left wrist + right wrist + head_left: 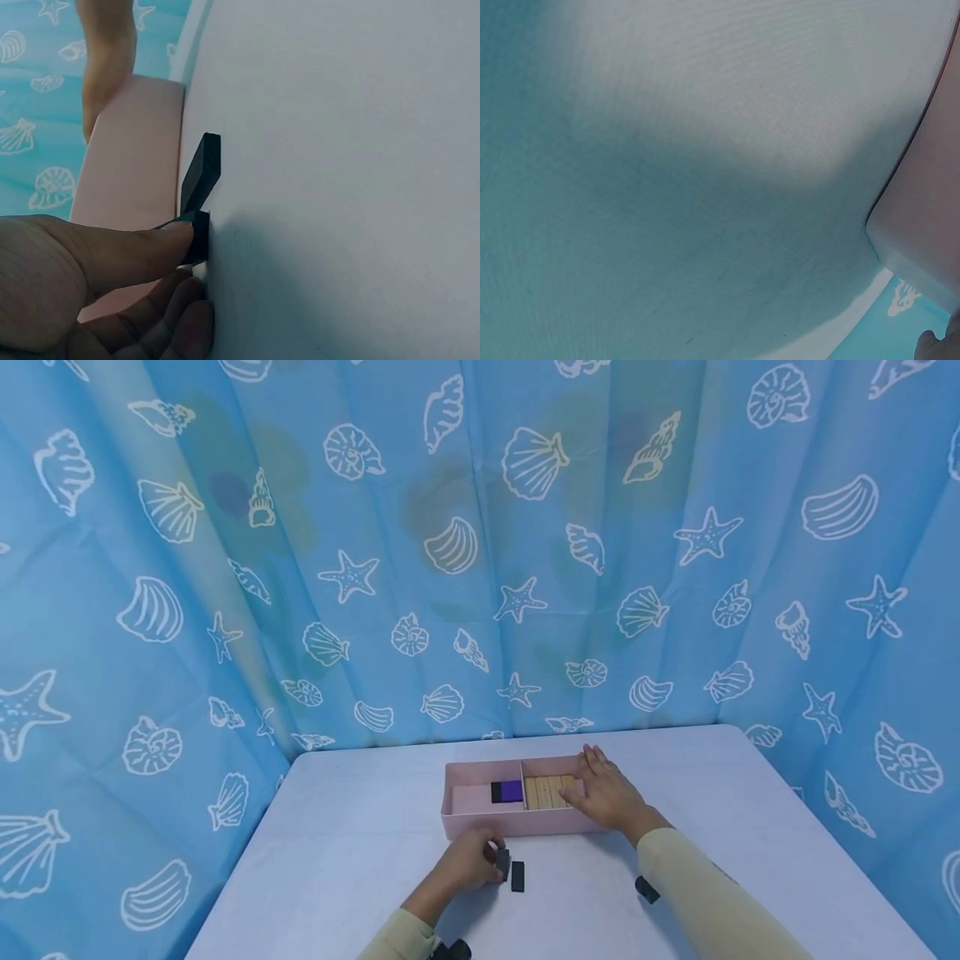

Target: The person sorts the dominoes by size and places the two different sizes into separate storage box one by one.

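Observation:
Before a pink two-compartment box [480, 825], my left hand [467, 860] pinches a small black block [503, 863] between thumb and fingers, low over the white table. A second black block [518, 877] lies just right of it; the left wrist view shows this block [201, 171] beyond the thumb. My right hand [609, 793] lies over the right end of the box with its fingers extended. Inside the right compartment stand several wooden blocks [547, 792], partly covered by that hand. The left compartment holds a purple block [512, 791] beside a black block [496, 792].
The white table [360, 827] stretches around the box. A blue curtain [480, 610] with white shell prints hangs behind and at both sides. Dark wrist devices sit under both forearms. In the right wrist view, the box's corner [915, 217] stands on the cloth.

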Demonstrator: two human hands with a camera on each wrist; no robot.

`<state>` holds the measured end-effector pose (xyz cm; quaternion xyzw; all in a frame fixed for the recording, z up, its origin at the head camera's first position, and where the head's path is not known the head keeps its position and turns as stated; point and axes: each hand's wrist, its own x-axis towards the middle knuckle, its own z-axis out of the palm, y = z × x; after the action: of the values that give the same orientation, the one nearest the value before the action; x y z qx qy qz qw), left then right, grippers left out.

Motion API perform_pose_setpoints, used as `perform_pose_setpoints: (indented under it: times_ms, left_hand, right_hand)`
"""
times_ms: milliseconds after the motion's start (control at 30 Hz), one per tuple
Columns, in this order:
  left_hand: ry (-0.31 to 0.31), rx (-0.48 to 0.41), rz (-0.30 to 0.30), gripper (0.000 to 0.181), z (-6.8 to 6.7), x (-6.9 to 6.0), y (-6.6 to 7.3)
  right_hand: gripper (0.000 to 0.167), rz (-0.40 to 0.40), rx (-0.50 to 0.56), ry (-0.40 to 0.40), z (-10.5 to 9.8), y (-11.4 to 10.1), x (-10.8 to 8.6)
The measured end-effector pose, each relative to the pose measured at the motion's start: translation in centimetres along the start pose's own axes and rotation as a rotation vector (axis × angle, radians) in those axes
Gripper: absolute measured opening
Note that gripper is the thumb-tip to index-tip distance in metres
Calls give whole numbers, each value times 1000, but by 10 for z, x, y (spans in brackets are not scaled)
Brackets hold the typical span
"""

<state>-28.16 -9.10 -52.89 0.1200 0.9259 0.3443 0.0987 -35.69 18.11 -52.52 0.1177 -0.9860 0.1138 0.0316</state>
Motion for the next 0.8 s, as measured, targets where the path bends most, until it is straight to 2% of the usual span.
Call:
perform_pose_setpoints:
  times_ms: [333, 567, 800]
  left_hand:
    - [8, -14, 9, 47, 4, 0, -4]
    - [-12, -74, 29, 43, 2, -1, -7]
    - [-27, -124, -13, 44, 1, -1, -8]
  right_hand:
    - [91, -5, -2, 2, 1, 0, 0]
    - [90, -6, -5, 2, 1, 0, -1]
    - [90, 3, -8, -11, 2, 0, 2]
